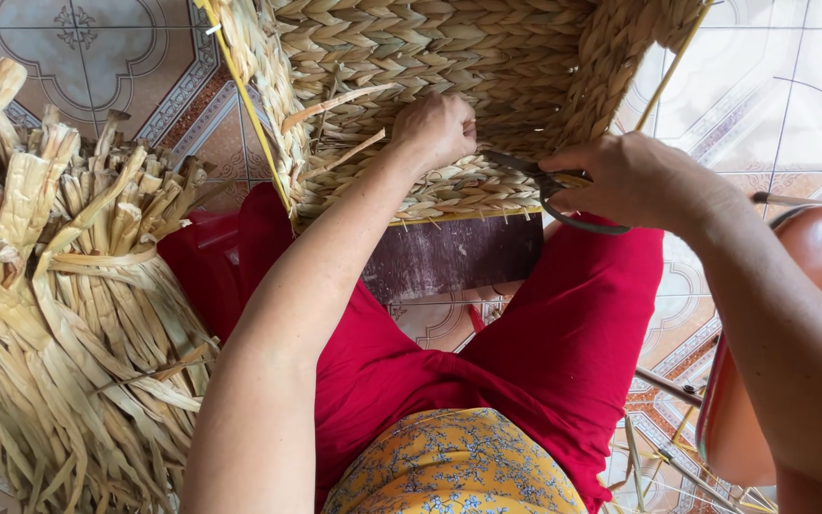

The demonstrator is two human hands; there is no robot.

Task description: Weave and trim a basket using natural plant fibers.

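Head view, looking down my own lap: the woven basket (449, 67) fills the top middle, tipped toward me with its yellow-framed rim resting near my knees, its braided wall running left to right. To my left a big bundle of dried reed strips (59, 314) lies heaped on the patterned tile floor (97, 57), well apart from both hands. A dark wooden board (459, 257) sits just under the basket's near edge, between my red trouser legs (563, 343). At my right an orange chair (811, 286) crowds my elbow, so there's little room that side; the open room is on the left.

My left hand (438, 128) is curled tight, pinching the weave at the basket's lower wall. My right hand (635, 181) is closed around the loops of the scissors (544, 186), whose blades lie nearly level and point left toward my left hand, tips just beside its knuckles. Loose strip ends (335, 103) stick out farther left.
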